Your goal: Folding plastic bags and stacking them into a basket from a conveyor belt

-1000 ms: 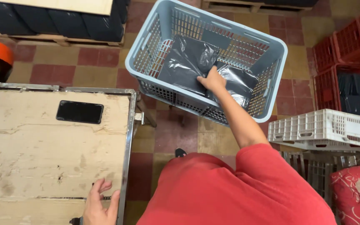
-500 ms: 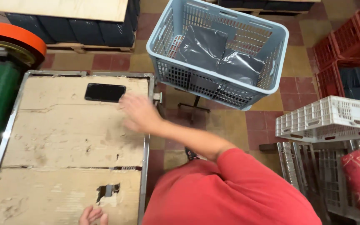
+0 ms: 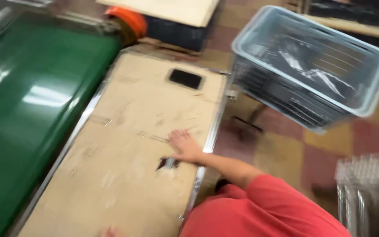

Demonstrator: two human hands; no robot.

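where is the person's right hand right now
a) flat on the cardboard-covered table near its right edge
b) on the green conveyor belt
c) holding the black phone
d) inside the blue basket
a: the right hand lies open on the cardboard-covered table, beside a torn hole, apart from the blue basket.

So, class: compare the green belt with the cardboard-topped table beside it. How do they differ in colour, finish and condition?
The green belt is glossy and reflects light; the table top is dull tan cardboard. The belt looks unbroken, while the table top has a torn hole near the right hand and scuff marks. The table carries a flat black object; the belt shows nothing on it. Both are long, flat and lie side by side.
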